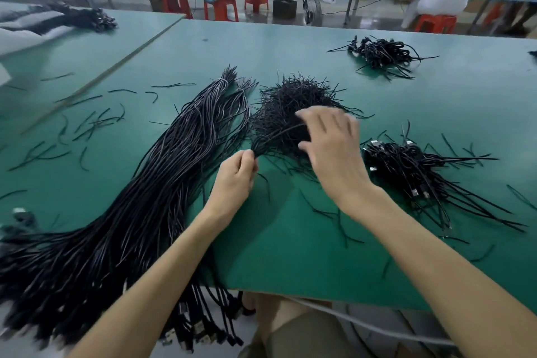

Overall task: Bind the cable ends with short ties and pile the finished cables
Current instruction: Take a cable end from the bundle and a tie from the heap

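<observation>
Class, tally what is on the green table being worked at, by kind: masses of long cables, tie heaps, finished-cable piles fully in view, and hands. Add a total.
mass of long cables: 1
heap of short ties: 1
finished-cable piles: 2, near and far
hands: 2, left hand and right hand
total: 6

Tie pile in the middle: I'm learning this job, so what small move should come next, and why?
Probably draw the left hand back to pull its pinched ties free, while the right hand, open over the tie pile, steadies it. The far ends of those ties look tangled in the pile, so a bare pull might drag more along.
</observation>
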A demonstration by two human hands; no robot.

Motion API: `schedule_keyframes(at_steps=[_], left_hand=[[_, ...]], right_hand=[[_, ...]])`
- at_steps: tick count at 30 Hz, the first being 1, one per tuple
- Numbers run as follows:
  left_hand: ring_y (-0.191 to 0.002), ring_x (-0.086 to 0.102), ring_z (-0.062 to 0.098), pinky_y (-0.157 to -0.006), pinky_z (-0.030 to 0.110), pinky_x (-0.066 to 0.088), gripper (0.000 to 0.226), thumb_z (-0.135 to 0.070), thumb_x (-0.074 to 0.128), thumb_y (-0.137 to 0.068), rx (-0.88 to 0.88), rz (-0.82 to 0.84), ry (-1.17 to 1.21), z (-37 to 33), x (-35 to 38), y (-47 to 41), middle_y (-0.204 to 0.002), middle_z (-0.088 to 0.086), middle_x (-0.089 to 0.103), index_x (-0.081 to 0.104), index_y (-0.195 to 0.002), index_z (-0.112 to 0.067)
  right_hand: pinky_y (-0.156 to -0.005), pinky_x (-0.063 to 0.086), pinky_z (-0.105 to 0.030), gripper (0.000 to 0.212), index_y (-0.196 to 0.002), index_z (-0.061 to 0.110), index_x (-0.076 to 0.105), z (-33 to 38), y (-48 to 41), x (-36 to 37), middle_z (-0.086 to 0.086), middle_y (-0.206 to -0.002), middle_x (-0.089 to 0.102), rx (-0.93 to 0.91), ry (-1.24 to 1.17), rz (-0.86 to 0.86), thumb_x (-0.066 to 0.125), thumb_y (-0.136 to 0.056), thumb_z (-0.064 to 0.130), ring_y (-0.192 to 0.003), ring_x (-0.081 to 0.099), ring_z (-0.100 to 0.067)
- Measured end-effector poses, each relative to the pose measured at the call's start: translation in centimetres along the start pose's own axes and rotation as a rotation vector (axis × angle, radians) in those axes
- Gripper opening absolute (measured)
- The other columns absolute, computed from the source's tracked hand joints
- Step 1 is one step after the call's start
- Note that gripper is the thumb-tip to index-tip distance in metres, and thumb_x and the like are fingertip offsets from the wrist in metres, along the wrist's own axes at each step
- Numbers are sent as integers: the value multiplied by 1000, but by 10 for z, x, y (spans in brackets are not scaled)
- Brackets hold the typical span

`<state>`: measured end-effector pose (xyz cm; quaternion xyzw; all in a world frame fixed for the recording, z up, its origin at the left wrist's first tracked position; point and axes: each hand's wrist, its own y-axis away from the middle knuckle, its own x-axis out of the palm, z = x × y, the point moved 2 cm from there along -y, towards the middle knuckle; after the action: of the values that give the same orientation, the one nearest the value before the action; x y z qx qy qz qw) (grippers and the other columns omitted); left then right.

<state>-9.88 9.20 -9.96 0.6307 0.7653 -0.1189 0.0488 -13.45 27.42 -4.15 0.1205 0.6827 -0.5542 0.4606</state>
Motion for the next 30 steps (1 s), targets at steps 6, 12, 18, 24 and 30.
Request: schedule_keyframes(at_steps=[6,12,18,24,30], left_hand=[[-48,21,11,-41,24,19,32,-28,35,-110,-85,-14,197,2,-7,-2,-58,-9,31,46,-84,-14],[-47,27,5,-42,17,25,36,-28,36,-110,-66,27,109,4,-4,0,-56,-15,35,48,-79,-15],[-48,30,3,-44,14,27,36,-28,37,-110,-57,49,43,5,-4,2,-57,-16,38,50,-79,-15],[-48,27,6,-42,17,25,37,-29,36,-110,-46,44,52,5,-5,5,-58,-14,35,50,-79,-16],[-47,30,3,-42,16,26,38,-30,38,-110,-46,23,46,4,-2,3,-54,-16,38,52,-75,-23]], right_hand=[[-103,28,-40,42,-130,13,55,-8,-30,39,-8,-129,52,527,-283,178,70,-95,31,-124,41,-28],[-97,28,-40,9,-102,21,68,-5,-23,55,-2,-111,63,504,-236,163,67,-96,27,-112,48,-24],[-89,24,-33,4,-90,22,73,-16,-14,45,2,-100,62,510,-308,101,71,-93,23,-108,48,-22],[-87,40,-31,10,-87,21,68,-10,3,27,10,-82,66,626,-532,18,67,-96,24,-87,60,-12],[-69,47,-17,7,-87,19,68,40,41,12,8,-81,68,547,-891,-103,71,-94,18,-75,63,-7]])
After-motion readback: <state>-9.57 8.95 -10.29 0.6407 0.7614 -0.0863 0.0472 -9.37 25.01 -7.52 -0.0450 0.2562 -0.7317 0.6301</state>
